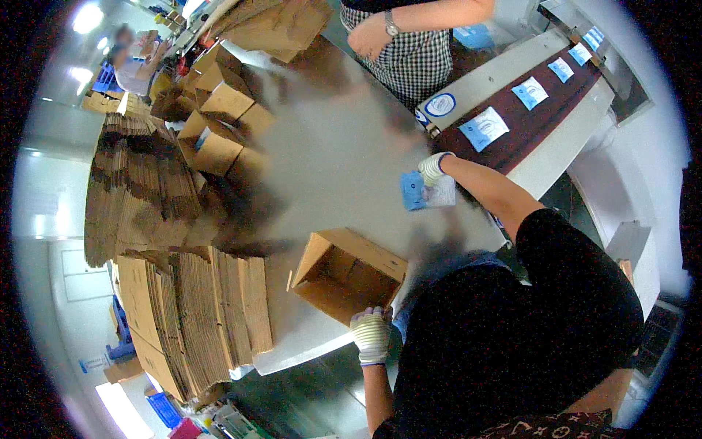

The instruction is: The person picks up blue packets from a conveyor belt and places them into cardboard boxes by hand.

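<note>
My left hand (pixel 371 335), in a striped knit glove with bare fingertips, is closed on the near rim of an open cardboard box (pixel 351 282). Inside, the part of the box that shows holds nothing. My right hand (pixel 433 168), gloved the same way, reaches across the table and pinches the upper edge of a flat blue-and-white packet (pixel 414 192). That packet lies on or just above the tabletop (pixel 329 161), beside the end of a dark conveyor belt (pixel 523 128). My right fingertips are partly hidden.
On the belt several similar packets (pixel 484 129) lie in a row. Stacks of flattened cartons (pixel 212 314) stand at the left, with opened boxes (pixel 212 146) behind. Across the table stands a person in a checkered apron (pixel 409 62); another person (pixel 135 69) is farther back.
</note>
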Demonstrator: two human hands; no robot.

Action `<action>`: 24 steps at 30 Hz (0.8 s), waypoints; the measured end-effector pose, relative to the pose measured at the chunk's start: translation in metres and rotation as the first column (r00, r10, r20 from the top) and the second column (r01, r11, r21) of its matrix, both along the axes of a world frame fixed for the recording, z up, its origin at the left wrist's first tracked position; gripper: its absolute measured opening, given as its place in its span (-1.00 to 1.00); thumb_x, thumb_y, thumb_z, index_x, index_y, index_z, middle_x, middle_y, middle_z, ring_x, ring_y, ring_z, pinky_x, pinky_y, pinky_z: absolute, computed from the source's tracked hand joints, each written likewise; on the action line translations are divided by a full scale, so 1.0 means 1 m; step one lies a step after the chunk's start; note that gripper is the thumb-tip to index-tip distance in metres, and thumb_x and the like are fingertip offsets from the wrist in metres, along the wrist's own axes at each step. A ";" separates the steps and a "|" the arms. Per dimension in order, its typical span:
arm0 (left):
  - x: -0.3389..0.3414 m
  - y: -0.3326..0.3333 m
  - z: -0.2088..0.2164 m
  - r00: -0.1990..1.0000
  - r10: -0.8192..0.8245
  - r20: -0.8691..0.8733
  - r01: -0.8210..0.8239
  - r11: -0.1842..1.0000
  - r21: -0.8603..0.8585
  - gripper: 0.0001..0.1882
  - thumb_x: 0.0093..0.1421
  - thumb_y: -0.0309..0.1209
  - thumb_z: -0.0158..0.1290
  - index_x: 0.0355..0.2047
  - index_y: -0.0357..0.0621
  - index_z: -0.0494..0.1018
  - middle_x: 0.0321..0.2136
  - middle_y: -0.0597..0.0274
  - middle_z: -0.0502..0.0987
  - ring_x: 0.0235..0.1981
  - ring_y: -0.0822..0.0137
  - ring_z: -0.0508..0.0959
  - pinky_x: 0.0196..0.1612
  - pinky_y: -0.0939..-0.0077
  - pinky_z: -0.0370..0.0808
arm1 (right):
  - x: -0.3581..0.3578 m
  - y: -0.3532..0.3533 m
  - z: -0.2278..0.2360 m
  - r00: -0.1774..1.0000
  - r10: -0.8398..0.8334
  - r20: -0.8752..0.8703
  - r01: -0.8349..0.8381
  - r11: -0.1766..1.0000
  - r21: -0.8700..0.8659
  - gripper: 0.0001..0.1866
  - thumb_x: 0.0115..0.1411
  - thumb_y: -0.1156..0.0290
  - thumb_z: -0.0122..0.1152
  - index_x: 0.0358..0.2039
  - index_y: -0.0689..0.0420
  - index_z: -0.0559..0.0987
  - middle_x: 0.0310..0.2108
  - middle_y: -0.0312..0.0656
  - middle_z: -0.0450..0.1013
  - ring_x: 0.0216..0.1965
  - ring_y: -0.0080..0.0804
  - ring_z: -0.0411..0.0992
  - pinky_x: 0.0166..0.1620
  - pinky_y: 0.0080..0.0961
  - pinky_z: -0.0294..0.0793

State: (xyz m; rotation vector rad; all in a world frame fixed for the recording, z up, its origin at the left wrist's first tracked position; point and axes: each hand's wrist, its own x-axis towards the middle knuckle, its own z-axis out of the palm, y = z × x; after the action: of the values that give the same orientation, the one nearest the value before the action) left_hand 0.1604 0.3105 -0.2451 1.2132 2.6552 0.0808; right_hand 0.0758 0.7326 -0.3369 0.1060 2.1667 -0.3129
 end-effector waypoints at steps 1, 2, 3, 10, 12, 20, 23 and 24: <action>0.000 -0.002 -0.002 1.000 0.016 -0.015 -0.016 1.000 -0.017 -0.72 0.08 -0.15 -0.02 -0.59 -0.06 0.42 -0.59 0.18 0.46 -0.52 0.16 0.47 -0.34 0.26 0.34 | 0.012 -0.021 0.027 0.994 0.022 -0.106 -0.020 1.000 0.018 -0.59 -0.17 0.20 0.27 -0.31 0.19 0.57 -0.33 -0.03 0.52 -0.26 -0.18 0.49 -0.20 -0.28 0.45; -0.001 0.001 0.002 0.999 0.029 -0.043 -0.028 1.000 0.007 -0.71 0.09 -0.14 -0.03 -0.61 -0.06 0.42 -0.59 0.17 0.47 -0.51 0.15 0.47 -0.34 0.26 0.35 | 0.026 -0.042 0.053 0.976 0.046 -0.212 -0.037 0.998 0.044 -0.60 -0.19 0.20 0.27 -0.34 0.19 0.57 -0.35 -0.03 0.51 -0.27 -0.18 0.48 -0.20 -0.27 0.45; -0.003 -0.002 -0.005 0.998 0.018 -0.054 -0.015 0.998 0.062 -0.70 0.09 -0.14 -0.03 -0.62 -0.05 0.41 -0.59 0.17 0.47 -0.52 0.14 0.48 -0.34 0.26 0.35 | 0.044 -0.060 0.064 0.946 0.062 -0.318 -0.041 0.997 0.071 -0.61 -0.20 0.20 0.27 -0.37 0.19 0.57 -0.36 -0.03 0.51 -0.29 -0.19 0.48 -0.20 -0.25 0.44; -0.002 0.004 -0.020 0.990 -0.027 -0.137 0.028 1.000 0.008 -0.74 0.05 -0.15 0.02 -0.61 -0.04 0.40 -0.60 0.20 0.46 -0.52 0.17 0.47 -0.35 0.28 0.34 | 0.124 -0.121 -0.027 0.743 0.091 -0.663 -0.040 0.995 0.092 -0.65 -0.12 0.29 0.16 -0.29 0.15 0.47 -0.27 0.03 0.43 -0.22 -0.07 0.40 -0.20 -0.15 0.38; 0.003 -0.005 -0.030 0.991 -0.022 -0.135 0.022 1.000 -0.006 -0.77 0.04 -0.17 0.02 -0.59 -0.03 0.40 -0.59 0.22 0.46 -0.51 0.18 0.47 -0.37 0.28 0.33 | 0.121 -0.134 0.024 0.470 0.041 -0.882 -0.113 0.994 -0.014 -0.50 -0.16 0.29 0.22 -0.14 0.09 0.39 -0.21 -0.13 0.40 -0.15 -0.14 0.36 -0.07 -0.17 0.30; 0.007 0.004 -0.036 0.768 -0.092 -0.633 0.011 0.991 -0.130 -0.79 0.06 -0.41 -0.10 -0.30 -0.13 0.43 -0.46 0.20 0.43 -0.48 0.22 0.46 -0.37 0.22 0.46 | 0.089 -0.240 0.150 0.131 -0.309 -0.942 -0.522 0.786 -0.331 -0.58 -0.13 0.28 0.25 -0.21 0.03 0.40 -0.23 -0.22 0.42 -0.18 -0.19 0.39 -0.04 -0.21 0.31; 0.003 -0.026 -0.061 0.915 -0.099 -0.392 0.172 0.973 0.155 -0.86 0.05 -0.37 -0.12 -0.43 -0.07 0.42 -0.53 0.22 0.43 -0.49 0.25 0.46 -0.42 0.23 0.39 | 0.064 -0.278 0.104 0.336 -0.153 -0.929 -0.373 0.884 -0.281 -0.67 -0.02 0.27 0.15 -0.21 0.04 0.41 -0.23 -0.22 0.42 -0.19 -0.23 0.39 -0.09 -0.25 0.35; 0.005 -0.019 -0.042 0.925 -0.114 -0.364 0.154 0.984 0.085 -0.89 0.03 -0.34 -0.10 -0.49 -0.04 0.39 -0.58 0.24 0.39 -0.53 0.28 0.44 -0.42 0.32 0.34 | 0.053 -0.283 0.079 0.392 0.028 -0.919 -0.297 0.950 -0.098 -0.68 0.02 0.24 0.06 -0.20 0.06 0.41 -0.25 -0.22 0.43 -0.20 -0.19 0.39 -0.11 -0.22 0.35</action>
State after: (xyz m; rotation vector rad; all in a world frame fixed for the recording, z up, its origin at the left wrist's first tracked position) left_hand 0.1658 0.2911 -0.2875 1.5784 2.8938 -0.0166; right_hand 0.1288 0.4491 -0.2575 -0.5858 3.1899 -0.6370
